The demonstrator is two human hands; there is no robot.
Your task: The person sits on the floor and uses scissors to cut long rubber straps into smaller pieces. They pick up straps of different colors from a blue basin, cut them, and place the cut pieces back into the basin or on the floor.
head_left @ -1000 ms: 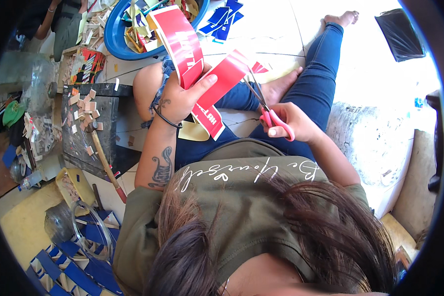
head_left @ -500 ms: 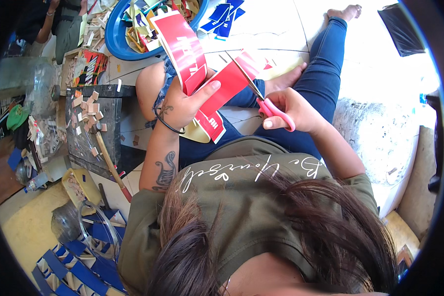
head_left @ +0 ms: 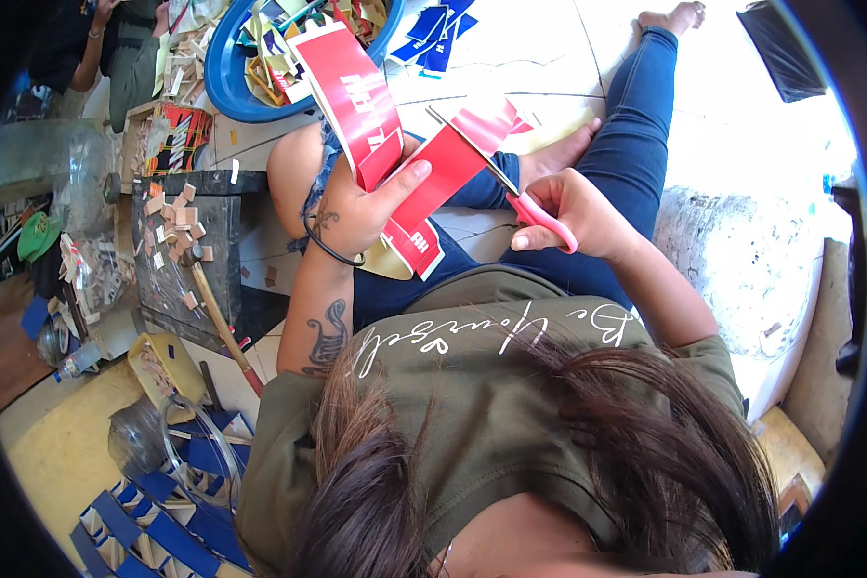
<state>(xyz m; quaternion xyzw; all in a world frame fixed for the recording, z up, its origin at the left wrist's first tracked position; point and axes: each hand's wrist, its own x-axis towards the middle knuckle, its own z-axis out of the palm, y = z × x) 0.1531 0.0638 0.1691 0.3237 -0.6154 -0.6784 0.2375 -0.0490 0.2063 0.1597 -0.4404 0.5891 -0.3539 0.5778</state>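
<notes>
My left hand (head_left: 361, 204) is closed around a long, folded red printed strip (head_left: 356, 101) with white lettering and a pale backing. One end curls up toward the tub, another hangs below my wrist. My right hand (head_left: 583, 214) grips scissors (head_left: 539, 217) with pink handles, fingers through the loops. Their metal blades lie across the strip's right-hand portion, and a red end piece (head_left: 486, 120) extends beyond them. Whether that piece is fully cut off cannot be made out.
Ahead stands a blue tub (head_left: 231, 82) of paper scraps, beside blue printed cards (head_left: 438, 34) on the tiles. Left, a dark wooden block (head_left: 188, 289) bears small wooden pieces and a hammer (head_left: 217, 308). Blue-and-wood items (head_left: 154, 530) lie lower left. Another person's arm (head_left: 89, 58) shows upper left.
The scissor blades have shifted slightly left across the red strip and look closer together. The red end beyond them has moved and curled. My left hand keeps its hold, almost unmoved.
</notes>
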